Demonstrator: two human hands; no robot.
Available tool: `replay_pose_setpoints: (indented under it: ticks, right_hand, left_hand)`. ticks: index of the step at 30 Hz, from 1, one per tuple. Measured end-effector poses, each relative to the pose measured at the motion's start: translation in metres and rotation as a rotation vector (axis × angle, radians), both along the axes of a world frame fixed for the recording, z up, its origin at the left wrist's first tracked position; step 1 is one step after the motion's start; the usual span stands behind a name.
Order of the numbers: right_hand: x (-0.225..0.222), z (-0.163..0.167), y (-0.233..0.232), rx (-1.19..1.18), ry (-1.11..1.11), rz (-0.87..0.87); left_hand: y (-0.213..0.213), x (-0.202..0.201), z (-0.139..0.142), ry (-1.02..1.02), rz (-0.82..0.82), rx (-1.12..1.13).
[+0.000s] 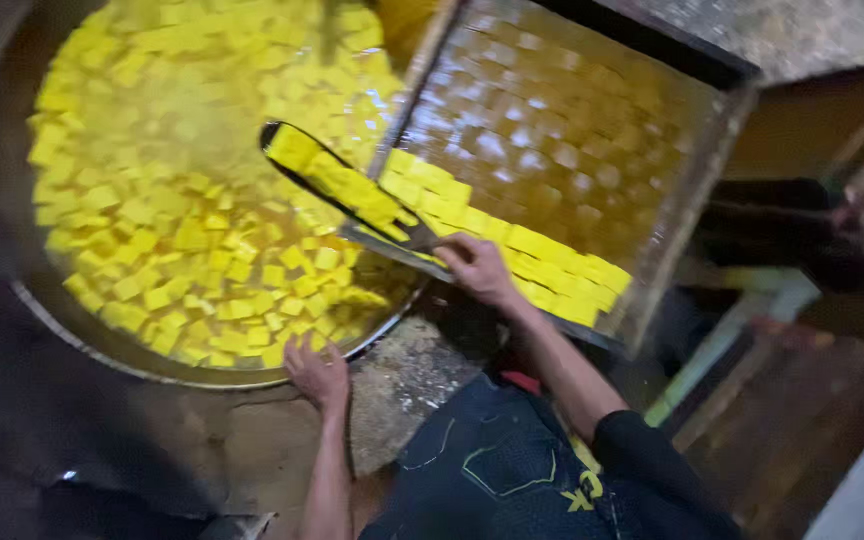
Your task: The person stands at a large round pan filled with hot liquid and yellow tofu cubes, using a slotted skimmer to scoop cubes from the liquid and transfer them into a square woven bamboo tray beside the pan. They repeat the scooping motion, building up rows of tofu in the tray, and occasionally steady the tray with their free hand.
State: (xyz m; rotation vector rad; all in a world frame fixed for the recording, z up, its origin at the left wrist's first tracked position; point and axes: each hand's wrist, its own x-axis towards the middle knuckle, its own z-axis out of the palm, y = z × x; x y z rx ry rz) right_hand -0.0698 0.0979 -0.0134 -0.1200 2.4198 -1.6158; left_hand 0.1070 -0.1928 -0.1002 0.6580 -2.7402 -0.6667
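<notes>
- Yellow cubes (pixel 182 230): too many to count, floating in one round pan (pixel 72 330); more line one tray (pixel 692 190).
- One scoop (pixel 342 185), loaded with cubes, held closed-fisted by right hand (pixel 477 268) over pan's edge.
- Left hand (pixel 317 372): open, flat on pan rim, below scoop.

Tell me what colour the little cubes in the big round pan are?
The cubes are bright yellow, seen in the head view.
</notes>
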Motion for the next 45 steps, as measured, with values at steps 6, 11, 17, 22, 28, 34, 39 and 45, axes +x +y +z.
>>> replay_pose_setpoints:
  ticks: [6, 11, 17, 22, 28, 34, 39, 45]
  right_hand:
    - [0.029, 0.028, 0.215, 0.48, 0.131, -0.048]
    - [0.019, 0.016, 0.279, 0.731, 0.141, 0.008]
    - [0.026, -0.005, 0.29, 0.862, 0.321, 0.01]
    - [0.044, -0.004, 0.297, 0.935, 0.405, -0.021]
    - [0.055, 0.006, 0.312, 0.963, 0.445, -0.018]
    - [0.056, 0.009, 0.32, 0.953, 0.515, 0.008]
    - [0.053, 0.0, 0.313, 0.99, 0.578, 0.135]
    - [0.033, -0.001, 0.28, 1.01, 0.58, 0.076]
  left_hand:
    - [0.039, -0.009, 0.02, 0.146, -0.004, 0.026]
    - [0.077, -0.066, 0.041, 0.292, -0.113, 0.039]
    - [0.14, -0.137, 0.06, 0.332, -0.268, 0.173]
    - [0.201, -0.21, 0.081, 0.243, -0.505, 0.248]
    - [0.257, -0.277, 0.085, -0.205, -0.67, 0.136]
    - [0.266, -0.247, 0.068, 0.194, -0.715, -0.607]
    - [0.211, -0.172, 0.066, -0.095, -0.77, -0.115]
    - [0.084, -0.087, 0.062, 0.056, -0.203, -0.056]
